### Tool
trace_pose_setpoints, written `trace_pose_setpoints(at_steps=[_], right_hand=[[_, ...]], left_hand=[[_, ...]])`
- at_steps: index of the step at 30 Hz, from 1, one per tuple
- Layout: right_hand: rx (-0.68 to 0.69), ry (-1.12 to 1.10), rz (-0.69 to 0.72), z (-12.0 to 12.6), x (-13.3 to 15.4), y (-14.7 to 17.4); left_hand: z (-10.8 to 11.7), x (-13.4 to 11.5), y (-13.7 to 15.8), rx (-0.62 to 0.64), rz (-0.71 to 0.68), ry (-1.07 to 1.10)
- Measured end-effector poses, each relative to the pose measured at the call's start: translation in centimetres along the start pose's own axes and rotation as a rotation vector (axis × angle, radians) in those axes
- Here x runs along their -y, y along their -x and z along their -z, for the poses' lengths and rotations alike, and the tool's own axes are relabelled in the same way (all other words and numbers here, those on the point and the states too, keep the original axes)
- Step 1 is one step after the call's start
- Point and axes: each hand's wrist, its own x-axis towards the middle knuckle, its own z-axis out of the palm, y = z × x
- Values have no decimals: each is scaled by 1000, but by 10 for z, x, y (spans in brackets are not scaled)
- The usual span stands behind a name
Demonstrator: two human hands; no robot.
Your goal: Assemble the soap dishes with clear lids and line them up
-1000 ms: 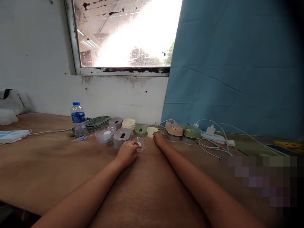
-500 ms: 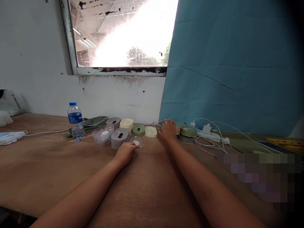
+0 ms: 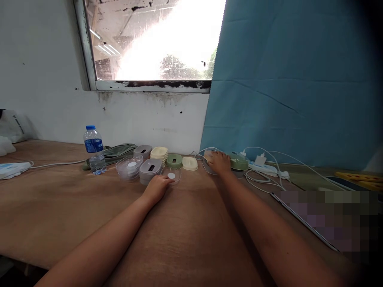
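My left hand [image 3: 156, 189] rests on the table, its fingertips closed on the near edge of a clear plastic container [image 3: 176, 174] with a round white patch. My right hand [image 3: 220, 162] reaches over a stack of containers, fingers stretched across the top and partly hiding it. A peach-tinted piece [image 3: 208, 154] and a grey rim [image 3: 208, 168] show at its left. Just right of that hand stands a green-lidded container [image 3: 239, 162] with a grey base. Between my hands lie a cream lid [image 3: 190, 163] and a green container [image 3: 174, 160].
Grey containers [image 3: 150, 171], stacked cream lids [image 3: 159, 152] and nested clear containers [image 3: 128, 168] stand left of centre. Further left are a water bottle [image 3: 95, 149] and a dark green pouch [image 3: 119, 152]. A power strip [image 3: 265, 169] with looping white cables lies at right.
My right hand has shifted right across the container stack, uncovering its left side. My left hand stays at the clear container. The camera view has shifted slightly.
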Motion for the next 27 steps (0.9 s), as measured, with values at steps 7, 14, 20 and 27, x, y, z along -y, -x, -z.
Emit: trace_pose_setpoints(at_steps=[7, 14, 20, 27], right_hand=[[-15, -75, -4, 8, 1, 4], [-42, -207, 207, 41, -6, 22], [-87, -497, 404, 86, -8, 86], [49, -852, 637, 109, 8, 165]], left_hand=[[16, -6, 3, -120, 91, -94], [24, 8, 9, -70, 365, 20], [20, 11, 9, -41, 355, 51], [27, -2, 11, -84, 289, 36]])
